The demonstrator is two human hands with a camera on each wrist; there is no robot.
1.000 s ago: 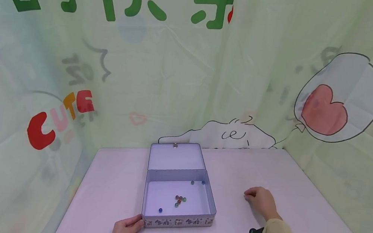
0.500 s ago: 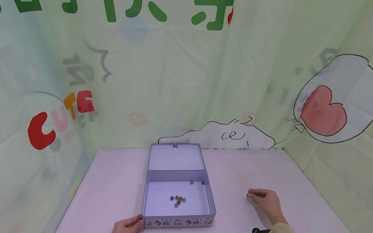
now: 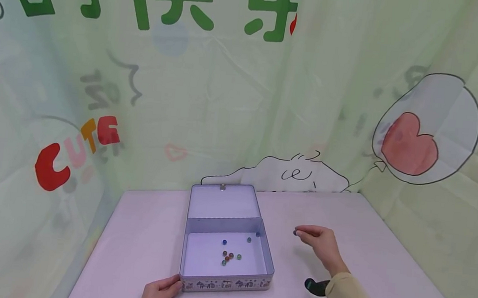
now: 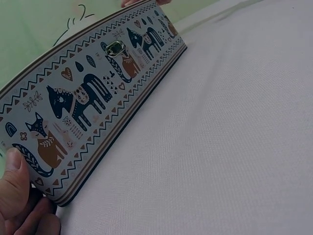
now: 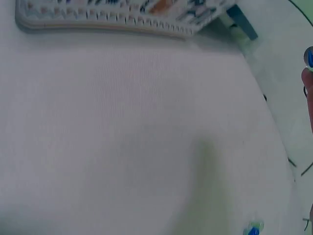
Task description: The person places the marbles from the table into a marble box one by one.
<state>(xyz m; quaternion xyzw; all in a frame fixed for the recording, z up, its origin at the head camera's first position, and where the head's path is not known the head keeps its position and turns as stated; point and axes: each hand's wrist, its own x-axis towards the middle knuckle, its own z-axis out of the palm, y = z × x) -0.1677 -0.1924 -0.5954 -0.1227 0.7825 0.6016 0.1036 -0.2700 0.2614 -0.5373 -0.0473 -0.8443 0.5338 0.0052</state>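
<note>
An open tin box [image 3: 226,286] with printed animals on its side stands on the table, its lid [image 3: 225,204] folded back. Several glass marbles lie inside; a dark blue marble [image 3: 224,242] sits apart from the cluster. At the box's front left corner, my left hand [image 3: 158,295] holds on, with the thumb [image 4: 15,169] against the printed front face in the left wrist view. To the right of the box, my right hand [image 3: 320,243] is raised above the table and pinches a glass marble [image 5: 309,57] between its fingertips.
On the table, a blue and green marble [image 5: 253,229] shows at the bottom of the right wrist view. A dark camera mount [image 3: 316,287] sticks out from the right sleeve. Printed cloth [image 3: 244,96] encloses the table [image 3: 140,235] at the back and sides.
My right hand lifts the marble and carries it left towards the box. Inside, the dark blue marble has rolled from the front left towards the back, and others have shifted slightly. My left hand stays put.
</note>
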